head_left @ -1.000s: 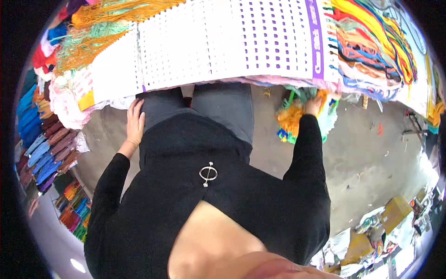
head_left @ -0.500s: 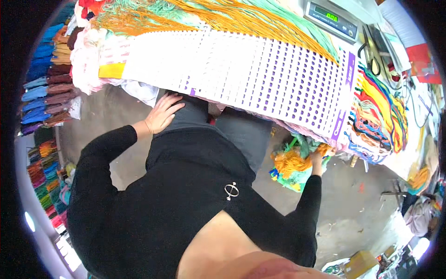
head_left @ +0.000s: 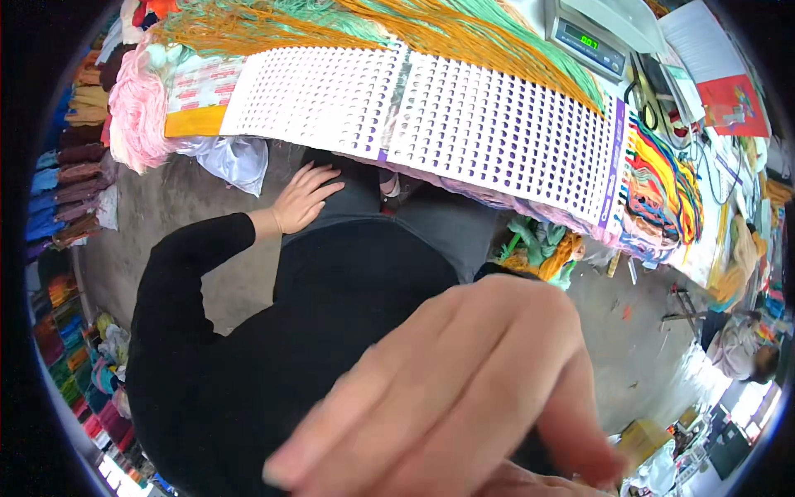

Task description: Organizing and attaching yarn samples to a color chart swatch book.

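My left hand (head_left: pixel 305 201) lies flat on my thigh in dark grey trousers, fingers spread, holding nothing. Large and close to the camera, my right hand (head_left: pixel 464 373) is raised with the fingers stretched out and bent downward. Its thumb stands apart, and no thing shows in it. Across the table in front of me lie white perforated cards (head_left: pixel 505 124) with rows of round holes. Orange thread (head_left: pixel 464 56) and pale green thread (head_left: pixel 306 15) are spread along their far edge. Below the table's right part hangs a bundle of orange and green yarn (head_left: pixel 563 255), partly hidden by my right hand.
A digital scale (head_left: pixel 588 41) with a green display stands at the back right, beside black-handled scissors (head_left: pixel 642 103). Multicoloured skeins (head_left: pixel 662 190) lie right of the cards, pink yarn (head_left: pixel 137 108) at the left end. A white plastic bag (head_left: pixel 236 161) hangs below the edge. Yarn shelves (head_left: pixel 79 182) line the left.
My right hand has left the orange and green yarn bundle below the table and come up close to the camera. My left hand stays on my thigh. The view has shifted slightly.
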### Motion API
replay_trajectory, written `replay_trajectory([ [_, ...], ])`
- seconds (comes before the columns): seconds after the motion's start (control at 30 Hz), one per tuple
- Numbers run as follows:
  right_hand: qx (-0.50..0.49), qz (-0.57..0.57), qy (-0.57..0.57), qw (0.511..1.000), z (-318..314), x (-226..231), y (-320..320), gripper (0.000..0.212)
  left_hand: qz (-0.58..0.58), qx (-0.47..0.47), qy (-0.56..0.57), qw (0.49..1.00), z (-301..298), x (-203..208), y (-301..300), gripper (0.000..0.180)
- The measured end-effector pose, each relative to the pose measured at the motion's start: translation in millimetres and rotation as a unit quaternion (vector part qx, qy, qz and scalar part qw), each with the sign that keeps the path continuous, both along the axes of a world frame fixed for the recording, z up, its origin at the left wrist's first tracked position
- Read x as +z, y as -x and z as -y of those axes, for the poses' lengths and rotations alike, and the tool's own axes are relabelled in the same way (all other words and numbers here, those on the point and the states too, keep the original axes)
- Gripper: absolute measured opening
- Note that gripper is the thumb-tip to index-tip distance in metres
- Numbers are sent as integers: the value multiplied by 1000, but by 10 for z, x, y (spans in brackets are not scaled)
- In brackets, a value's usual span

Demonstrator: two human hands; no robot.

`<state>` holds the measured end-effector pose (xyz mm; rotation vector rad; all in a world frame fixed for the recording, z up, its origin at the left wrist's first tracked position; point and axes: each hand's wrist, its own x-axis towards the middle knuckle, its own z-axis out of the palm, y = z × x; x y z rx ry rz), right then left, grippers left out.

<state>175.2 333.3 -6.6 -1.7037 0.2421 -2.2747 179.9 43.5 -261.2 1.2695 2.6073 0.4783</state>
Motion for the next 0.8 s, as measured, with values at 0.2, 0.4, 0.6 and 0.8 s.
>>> replay_trajectory([
  [0.2,0,-111,12,994,207,123,328,58,-5,35,-30,999,181,-78,-80,46],
  [0.4,-38,-77,-34,996,84,148,383,49,6,39,-50,998,245,-77,-121,47],
  [0.6,-95,-33,-76,992,-51,159,257,41,1,37,-55,998,244,-116,-87,46],
  [0.8,-157,13,-116,981,-412,144,263,33,-7,38,-57,998,251,-142,-53,46],
])
